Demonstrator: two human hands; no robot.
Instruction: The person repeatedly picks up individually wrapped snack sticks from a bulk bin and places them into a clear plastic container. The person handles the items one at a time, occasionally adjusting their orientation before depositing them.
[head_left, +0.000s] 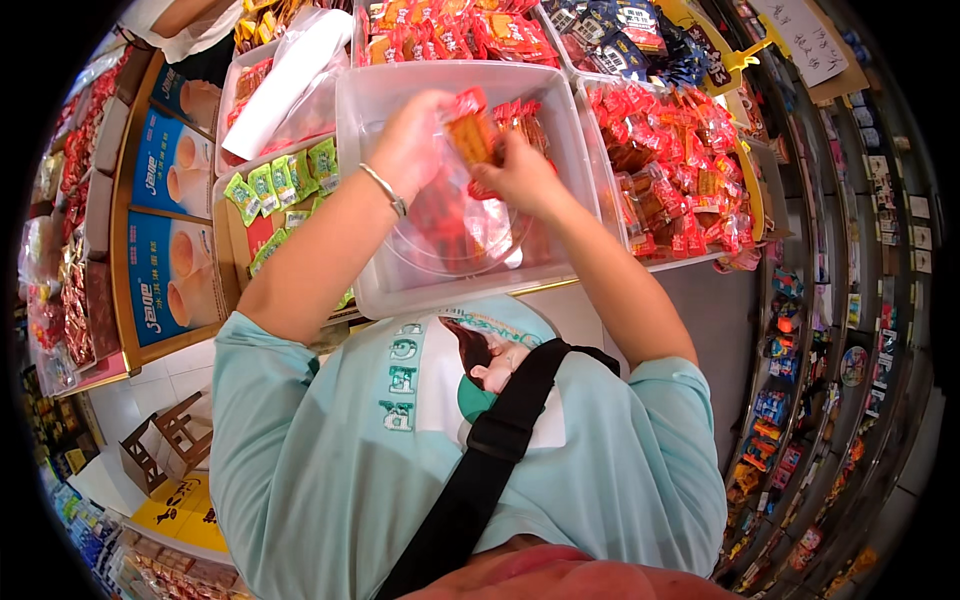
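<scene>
A snack packet (471, 136) with red ends and a clear window on orange-brown food is held up over a translucent plastic bin (373, 259). My right hand (523, 174) grips its lower right side between thumb and fingers. At its upper left edge, my left hand (417, 136) pinches the packet, some fingers hidden behind it. Below my hands, a clear round-rimmed plastic container (439, 264) sits in the bin with blurred red packets in or under it. More red packets (525, 120) stand in a row along the bin's right side.
A bin of loose red packets (675, 172) adjoins on the right. To the left lie green packets (281, 180) and a white plastic roll (289, 82). Dark packets (607, 37) fill a back bin. Stocked shelves (817, 300) line the right; a person's arm (176, 16) shows at upper left.
</scene>
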